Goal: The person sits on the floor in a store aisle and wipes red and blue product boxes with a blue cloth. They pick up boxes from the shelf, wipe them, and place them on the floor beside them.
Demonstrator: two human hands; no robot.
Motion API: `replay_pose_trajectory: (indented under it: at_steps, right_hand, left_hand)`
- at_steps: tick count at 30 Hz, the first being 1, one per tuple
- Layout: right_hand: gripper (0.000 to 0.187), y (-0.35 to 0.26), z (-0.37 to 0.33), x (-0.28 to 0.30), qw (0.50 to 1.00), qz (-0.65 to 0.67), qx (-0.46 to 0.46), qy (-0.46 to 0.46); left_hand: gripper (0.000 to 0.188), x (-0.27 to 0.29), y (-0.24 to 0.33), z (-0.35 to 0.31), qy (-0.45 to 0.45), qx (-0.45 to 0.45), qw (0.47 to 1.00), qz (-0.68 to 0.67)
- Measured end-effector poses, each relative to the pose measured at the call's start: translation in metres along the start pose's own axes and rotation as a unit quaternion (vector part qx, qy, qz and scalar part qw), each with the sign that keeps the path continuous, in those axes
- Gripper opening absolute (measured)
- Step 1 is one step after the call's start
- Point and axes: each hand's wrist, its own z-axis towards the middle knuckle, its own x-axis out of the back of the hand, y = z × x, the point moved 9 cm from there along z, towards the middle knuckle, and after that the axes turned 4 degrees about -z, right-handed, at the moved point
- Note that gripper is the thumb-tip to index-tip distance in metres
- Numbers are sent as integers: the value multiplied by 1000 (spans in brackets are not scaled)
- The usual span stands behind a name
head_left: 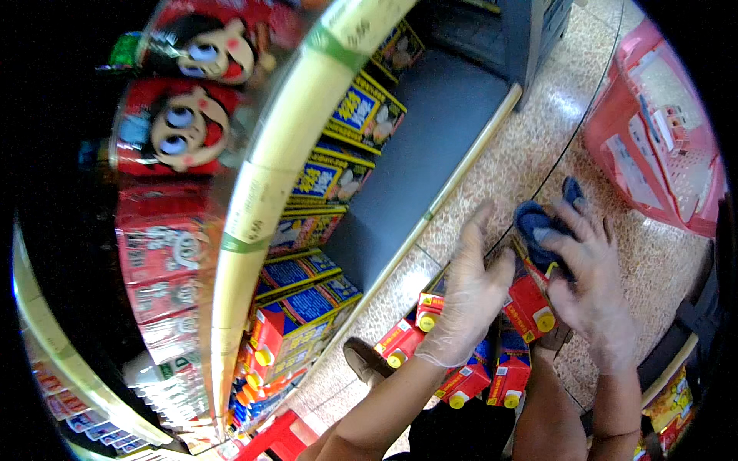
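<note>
- Left hand: wears a thin clear glove; fingers held together and extended, palm laid flat on top of a cluster of red juice cartons; it grips nothing
- Right hand: also gloved; fingers curled around a dark blue cloth, pressing it against the upper end of the carton cluster
- Red juice cartons: several small cartons with yellow screw caps, lying on their sides on the speckled terrazzo floor, just in front of the person's knees
- Grey bottom shelf: left of the hands, its front stretch bare; blue and yellow cartons stand along its rear
- Upper shelf edge: cream-coloured rail curving across the view, with red packs bearing a cartoon face above it
- Pink plastic basket: on the floor at the far right, well apart from the hands
- Brown shoe: on the floor beside the left forearm
</note>
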Motion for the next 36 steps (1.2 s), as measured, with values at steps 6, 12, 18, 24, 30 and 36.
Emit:
replay_pose_trajectory:
  at_steps: [6,12,18,24,30,36]
  right_hand:
    - [40,-4,12,-1,989,-65,6,-130]
    - [36,-27,55,8,964,-178,45,-192]
    - [31,-32,163,1,983,148,105,-13]
    - [53,-92,253,-37,959,226,95,-142]
    - [53,-90,273,-58,947,250,108,-169]
    - [52,-94,278,-64,936,277,111,-188]
  left_hand:
    - [61,61,45,9,176,-140,966,-127]
    - [61,120,111,10,265,-430,863,4]
    - [55,114,150,34,318,-409,779,354]
    - [51,114,168,52,329,-360,699,523]
    - [52,99,170,67,296,-341,717,531]
    - [52,100,172,67,277,-328,732,529]
